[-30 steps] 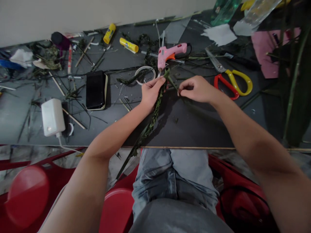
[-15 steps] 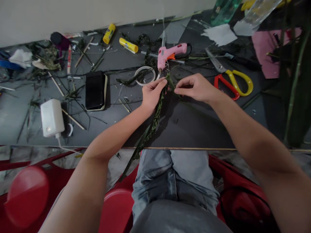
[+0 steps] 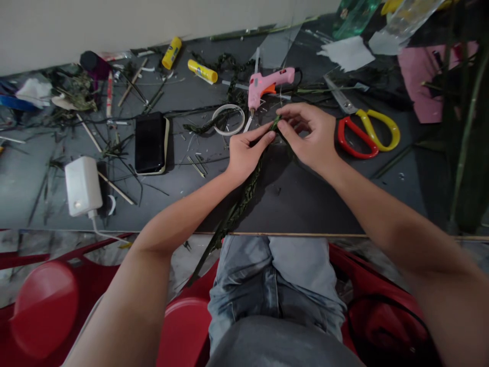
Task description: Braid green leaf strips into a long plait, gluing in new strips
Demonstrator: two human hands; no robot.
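Note:
A braid of dark green leaf strips [image 3: 246, 196] runs from my fingers down over the table's front edge, its loose tail hanging beside my leg. My left hand [image 3: 246, 153] pinches the braid close to its upper end. Right beside it, my right hand [image 3: 307, 133] grips the green tip between thumb and fingers. The two hands almost touch there. Just beyond them lies a pink hot glue gun [image 3: 263, 87] with its nozzle toward me. A white ring of tape [image 3: 228, 120] rests left of the nozzle.
Scissors with red and yellow handles [image 3: 369, 135] lie to the right. On the left are a black phone-like device [image 3: 150, 142] and a white power adapter [image 3: 83, 184]. Yellow glue sticks [image 3: 202, 71], leaf scraps and a pink sheet [image 3: 420, 84] are spread farther back.
My right hand has moved left and closed in on the braid's tip beside my left hand. The left hand has shifted slightly right, and the upper end now bends toward the right.

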